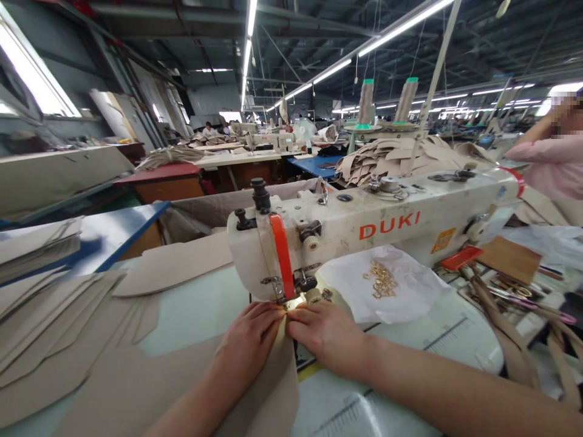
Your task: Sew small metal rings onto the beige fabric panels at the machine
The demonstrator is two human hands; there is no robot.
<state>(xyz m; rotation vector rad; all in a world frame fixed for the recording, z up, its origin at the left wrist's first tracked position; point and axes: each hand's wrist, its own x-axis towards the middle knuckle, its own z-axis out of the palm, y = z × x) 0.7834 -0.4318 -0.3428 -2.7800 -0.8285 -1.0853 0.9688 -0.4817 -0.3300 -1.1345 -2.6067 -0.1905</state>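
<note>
A white sewing machine point(337, 227) with a red needle-side strip stands in front of me. Under its needle area lies a beige fabric piece point(273, 388), which trails down toward me between my arms. My left hand point(252, 334) is closed on the fabric's edge just left of the presser foot. Close beside it, my right hand point(323, 334) pinches the same edge from the right, fingertips nearly meeting the left ones. The needle and the exact stitching spot are hidden behind my fingers.
Gold metal rings point(381, 279) lie on a white plastic sheet point(410, 303) under the machine arm. Stacked beige panels point(50, 340) cover the left side. At right are a red tray point(461, 259), straps and scissors point(523, 300). A person in a pink sleeve point(551, 164) is at far right.
</note>
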